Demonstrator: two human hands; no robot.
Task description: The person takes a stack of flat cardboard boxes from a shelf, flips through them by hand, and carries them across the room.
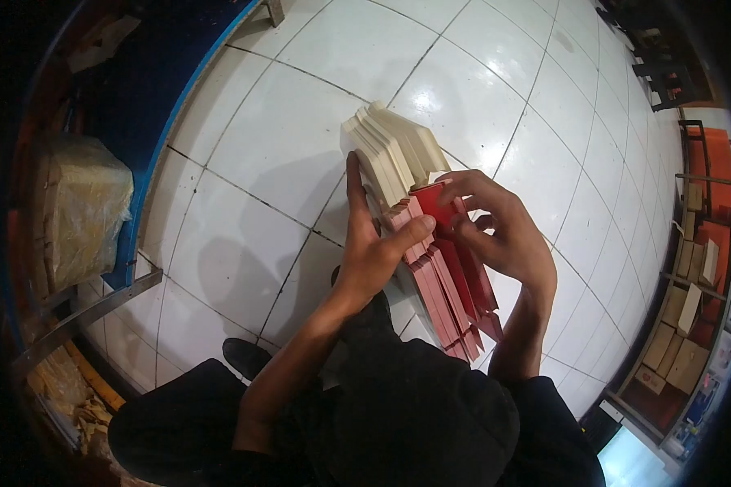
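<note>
A bundle of folded card pieces lies in front of my body, with a cream stack (394, 150) at its far end and a pink-edged, red-faced stack (443, 296) nearer to me. My left hand (372, 256) grips the bundle from the left, its thumb across the pink edges and its fingers along the side. On the right, my right hand (508, 231) has its fingers bent against the top red card (430, 203), near where red meets cream. Its fingertips are partly hidden. What supports the bundle from below is mostly hidden by my body.
White floor tiles (300, 105) spread around me. At left stands a blue-edged table (158, 138) with a metal leg and a tape-wrapped package (89, 215). Along the right, a shelf rack (666, 276) holds several cardboard boxes (678, 357). A dark shoe (245, 357) shows below.
</note>
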